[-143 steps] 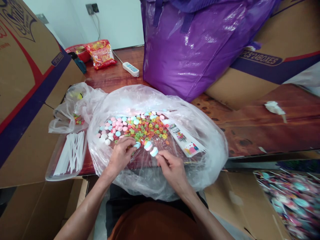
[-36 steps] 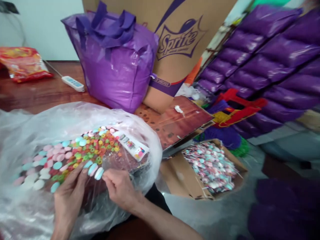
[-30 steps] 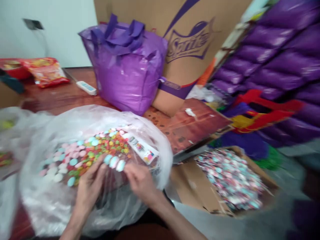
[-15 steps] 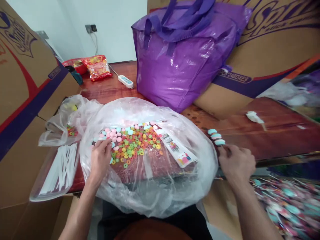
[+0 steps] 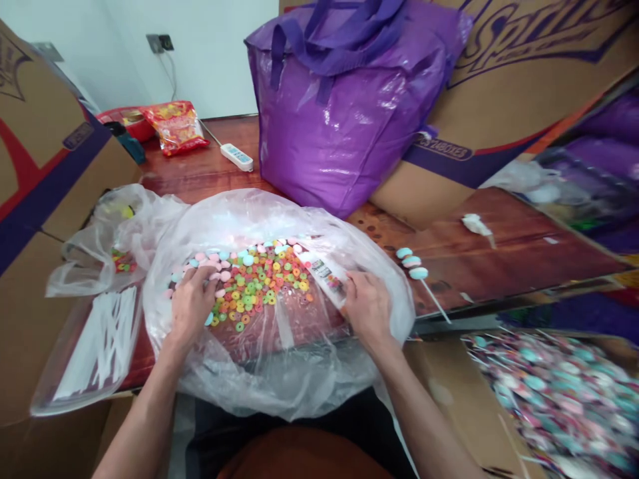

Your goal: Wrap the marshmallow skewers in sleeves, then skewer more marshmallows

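Note:
My left hand [image 5: 192, 305] rests with curled fingers among pink and blue candies [image 5: 214, 261] at the left of a clear plastic bag [image 5: 249, 206]. Whatever its fingertips hold is hidden. Beside them are many small ring candies [image 5: 257, 286] in green, yellow and orange. At the bag's right side my right hand [image 5: 368, 303] has its fingers closed at the edge of a white printed wrapper [image 5: 322, 274], covering its lower end. To the right of the bag lies a candy skewer [image 5: 415, 266], blue and pink pieces on a white stick, touched by neither hand.
White sticks [image 5: 102, 339] lie in a clear tray at left. A purple bag [image 5: 339, 126] and a large carton [image 5: 499, 100] stand behind. A box of finished candy sticks [image 5: 559, 392] is at lower right. A power strip [image 5: 236, 157] and red snack packet [image 5: 176, 126] sit at the back.
My right hand has let go of the candy skewer at the right and moved left to the printed wrapper. My left hand stays among the pink candies. The view has shifted slightly.

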`<state>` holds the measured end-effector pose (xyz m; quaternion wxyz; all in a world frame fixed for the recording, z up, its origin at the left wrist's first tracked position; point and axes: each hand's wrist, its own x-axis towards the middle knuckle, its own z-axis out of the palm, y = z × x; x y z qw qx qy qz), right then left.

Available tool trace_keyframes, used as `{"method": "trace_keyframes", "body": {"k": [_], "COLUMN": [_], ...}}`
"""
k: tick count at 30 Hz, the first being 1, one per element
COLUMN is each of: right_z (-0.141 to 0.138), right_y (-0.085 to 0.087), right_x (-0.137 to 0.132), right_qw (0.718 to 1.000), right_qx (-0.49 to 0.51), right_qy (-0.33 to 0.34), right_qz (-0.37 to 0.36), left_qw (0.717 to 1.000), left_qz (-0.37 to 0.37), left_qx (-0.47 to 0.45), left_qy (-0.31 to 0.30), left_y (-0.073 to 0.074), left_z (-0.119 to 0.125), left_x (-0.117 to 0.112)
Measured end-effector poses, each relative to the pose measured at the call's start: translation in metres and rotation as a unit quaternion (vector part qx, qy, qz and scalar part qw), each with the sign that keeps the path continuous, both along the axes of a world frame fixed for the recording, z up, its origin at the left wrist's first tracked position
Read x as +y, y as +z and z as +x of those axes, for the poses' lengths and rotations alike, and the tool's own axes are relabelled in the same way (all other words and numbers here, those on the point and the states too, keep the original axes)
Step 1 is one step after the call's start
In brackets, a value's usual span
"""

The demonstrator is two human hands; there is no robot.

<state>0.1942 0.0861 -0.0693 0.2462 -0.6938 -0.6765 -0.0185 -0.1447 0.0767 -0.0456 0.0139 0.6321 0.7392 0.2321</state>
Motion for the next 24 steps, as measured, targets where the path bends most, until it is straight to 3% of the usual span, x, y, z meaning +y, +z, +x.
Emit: {"method": "trace_keyframes", "body": {"k": [6,13,19,24], "right_z": [0.01,0.016,0.007,0.002], "right_y": [0.009,0.013,0.034,0.043], "right_x": [0.016,0.018,-0.009,-0.029], "right_qw": [0.994,0.993,0.993,0.998], "right_qx": [-0.055,-0.084,-0.099,-0.029], "right_qy": [0.004,0.036,0.016,-0.034], "right_qz": [-0.089,-0.08,-0.063,-0.053], "left_qw": [0.993,0.988,0.989,0.98], "left_qz": [0.041,0.099,0.085,0.023], "left_qx": [-0.107,-0.119,-0.012,0.078], "left_qy": [0.022,0.015,-0.123,-0.181], "left_y": [-0.002,0.006,0.004,-0.006], "left_z": [-0.001,0.002,0.004,-0.003], "left_x": [-0.008,-0.012,0.003,0.013]}}
